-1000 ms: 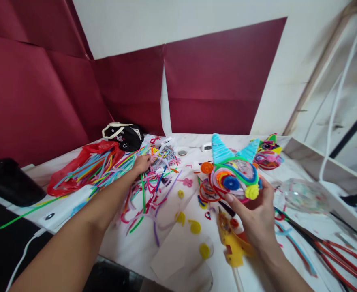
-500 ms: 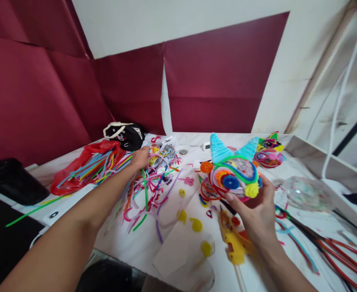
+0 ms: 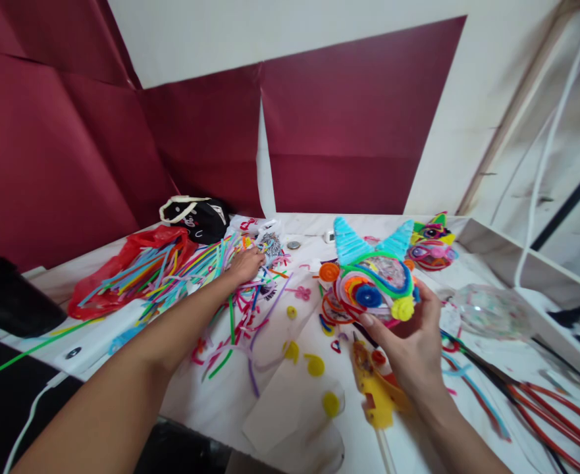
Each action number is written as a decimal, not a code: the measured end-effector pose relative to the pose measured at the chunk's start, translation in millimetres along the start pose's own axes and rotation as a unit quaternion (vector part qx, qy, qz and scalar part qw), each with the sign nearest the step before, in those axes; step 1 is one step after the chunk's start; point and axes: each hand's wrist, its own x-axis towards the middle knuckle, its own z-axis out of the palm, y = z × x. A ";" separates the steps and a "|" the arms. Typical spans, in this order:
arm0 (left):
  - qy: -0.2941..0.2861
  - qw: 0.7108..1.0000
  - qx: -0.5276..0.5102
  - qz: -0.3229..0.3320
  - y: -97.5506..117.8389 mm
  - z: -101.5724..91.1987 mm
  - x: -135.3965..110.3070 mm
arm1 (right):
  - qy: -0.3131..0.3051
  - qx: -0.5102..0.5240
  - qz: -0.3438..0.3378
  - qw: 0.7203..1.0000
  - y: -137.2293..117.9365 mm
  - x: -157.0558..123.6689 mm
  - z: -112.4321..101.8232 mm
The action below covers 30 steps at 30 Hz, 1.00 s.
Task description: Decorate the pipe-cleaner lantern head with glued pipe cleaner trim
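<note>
Your right hand (image 3: 415, 359) pinched the cat-eared pipe-cleaner craft (image 3: 369, 295) just over a yellow glue gun (image 3: 381, 403), whose nozzle (image 3: 355, 338), if hot, could have scorched it in a dip; farther left, your left hand (image 3: 247, 264), closure unclear, lay over tangled pipe cleaners (image 3: 231, 320)

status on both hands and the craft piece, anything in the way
Left hand at pipe cleaners, grip unclear. Right hand holds craft piece. Glue gun close by right hand.
</note>
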 end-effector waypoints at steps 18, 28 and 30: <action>0.137 0.977 -0.155 -0.052 -19.2 -26.4 -6.6 | -0.016 -0.023 -0.004 1.000 4.4 0.7 -0.1; 0.216 0.848 -0.451 -0.173 10.8 -55.8 2.8 | -0.008 -0.039 0.015 0.999 2.8 -1.9 -1.2; 0.210 0.810 -0.518 -0.181 20.0 -60.6 1.2 | -0.004 -0.048 0.016 0.999 3.7 -2.2 -1.7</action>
